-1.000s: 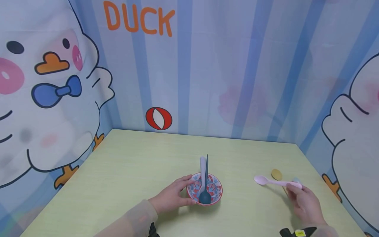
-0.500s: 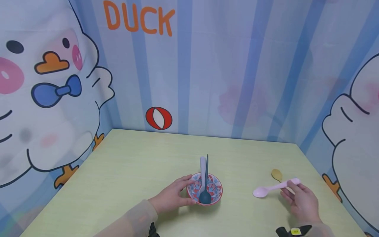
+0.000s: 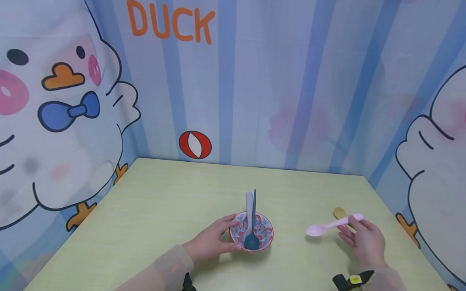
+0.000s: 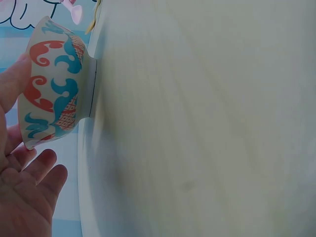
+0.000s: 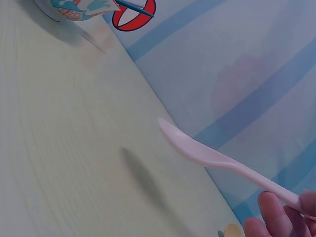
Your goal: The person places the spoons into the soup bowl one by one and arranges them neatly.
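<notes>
The right hand (image 3: 364, 240) pinches the handle end of a pink spoon (image 3: 333, 225) between thumb and fingertips and holds it lifted off the bench (image 3: 164, 210) — its shadow lies on the surface below in the right wrist view. The spoon's bowl points left toward the patterned bowl (image 3: 263, 234) but is well apart from it, and the handle slopes up to the right into the fingers (image 5: 269, 210).

Just behind the right hand, a yellow-tan spoon (image 3: 340, 213) lies on the bench; only its rounded end shows, the rest hidden by the hand and the pink spoon.

The left hand (image 3: 212, 242) rests on the bench with its fingers curved against the left side of the patterned bowl, thumb and fingertips touching the outer wall near the rim. In the left wrist view the bowl's red and teal scroll pattern sits right against the fingers (image 4: 15, 84).

Inside the bowl stand two more spoons — a dark teal spoon (image 3: 253, 230) with its bowl end at the near side, and a pale lavender spoon (image 3: 249, 210) just left of it. Both handles lean over the far rim, side by side and almost touching.

The bowl sits near the middle of the bench's front half.
</notes>
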`<action>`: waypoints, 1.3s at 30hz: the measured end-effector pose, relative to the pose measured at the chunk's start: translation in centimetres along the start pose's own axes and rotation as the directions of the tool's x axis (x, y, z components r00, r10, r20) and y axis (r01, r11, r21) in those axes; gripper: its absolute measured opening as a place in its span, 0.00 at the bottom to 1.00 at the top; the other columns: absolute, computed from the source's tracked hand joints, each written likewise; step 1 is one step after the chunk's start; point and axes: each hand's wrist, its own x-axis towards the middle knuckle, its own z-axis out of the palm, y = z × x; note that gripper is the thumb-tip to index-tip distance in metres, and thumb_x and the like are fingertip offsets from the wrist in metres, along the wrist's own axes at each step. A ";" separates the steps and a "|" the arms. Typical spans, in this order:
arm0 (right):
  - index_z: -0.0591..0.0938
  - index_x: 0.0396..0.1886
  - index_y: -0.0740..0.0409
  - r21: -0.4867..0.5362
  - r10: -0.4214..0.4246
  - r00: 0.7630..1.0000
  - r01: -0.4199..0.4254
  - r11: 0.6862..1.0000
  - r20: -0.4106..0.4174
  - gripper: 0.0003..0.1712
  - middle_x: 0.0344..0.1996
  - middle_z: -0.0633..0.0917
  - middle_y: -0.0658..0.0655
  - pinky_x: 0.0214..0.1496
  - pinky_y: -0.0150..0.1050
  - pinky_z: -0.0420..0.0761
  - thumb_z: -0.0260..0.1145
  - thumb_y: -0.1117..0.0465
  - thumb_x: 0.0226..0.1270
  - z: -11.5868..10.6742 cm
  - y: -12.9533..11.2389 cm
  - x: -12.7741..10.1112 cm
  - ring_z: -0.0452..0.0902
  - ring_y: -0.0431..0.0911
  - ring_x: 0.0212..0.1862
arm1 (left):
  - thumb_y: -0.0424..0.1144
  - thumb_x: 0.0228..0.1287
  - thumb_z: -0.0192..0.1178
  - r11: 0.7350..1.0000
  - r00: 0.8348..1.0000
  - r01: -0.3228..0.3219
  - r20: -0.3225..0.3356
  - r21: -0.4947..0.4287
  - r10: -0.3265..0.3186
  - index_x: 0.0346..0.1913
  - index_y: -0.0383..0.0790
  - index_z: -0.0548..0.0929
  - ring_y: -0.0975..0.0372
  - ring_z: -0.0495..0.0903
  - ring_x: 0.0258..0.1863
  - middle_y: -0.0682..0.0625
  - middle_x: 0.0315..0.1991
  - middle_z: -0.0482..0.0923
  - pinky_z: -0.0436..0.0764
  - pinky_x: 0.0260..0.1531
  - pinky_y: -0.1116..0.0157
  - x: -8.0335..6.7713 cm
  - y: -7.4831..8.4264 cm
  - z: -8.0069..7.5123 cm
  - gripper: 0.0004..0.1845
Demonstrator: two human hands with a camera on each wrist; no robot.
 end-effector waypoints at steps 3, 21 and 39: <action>0.65 0.66 0.60 0.012 -0.028 1.000 0.027 1.000 0.002 0.28 0.25 0.83 0.42 0.37 0.38 0.85 0.60 0.55 0.71 0.6 -0.3 -0.2 0.86 0.42 0.31 | 0.54 0.55 0.69 1.000 1.000 0.002 0.001 -0.003 -0.002 0.69 0.43 0.69 0.51 0.54 0.72 0.50 0.74 0.56 0.61 0.66 0.47 0.0 0.0 0.0 0.40; 0.72 0.50 0.56 0.095 -0.171 0.985 0.174 0.980 -0.038 0.18 0.29 0.84 0.47 0.34 0.38 0.85 0.67 0.57 0.65 3.9 -1.5 -1.3 0.85 0.45 0.26 | 0.54 0.54 0.70 1.000 1.000 0.008 0.004 -0.007 -0.008 0.69 0.43 0.69 0.50 0.54 0.72 0.50 0.74 0.56 0.61 0.66 0.47 0.0 0.2 -0.1 0.40; 0.72 0.50 0.57 0.115 -0.204 0.979 0.204 0.972 -0.015 0.18 0.32 0.84 0.50 0.34 0.37 0.85 0.67 0.58 0.65 7.6 -2.2 -2.3 0.85 0.44 0.25 | 0.55 0.54 0.69 1.000 1.000 0.010 0.003 -0.005 -0.010 0.69 0.44 0.69 0.51 0.54 0.72 0.51 0.74 0.56 0.61 0.66 0.46 0.0 0.1 0.0 0.41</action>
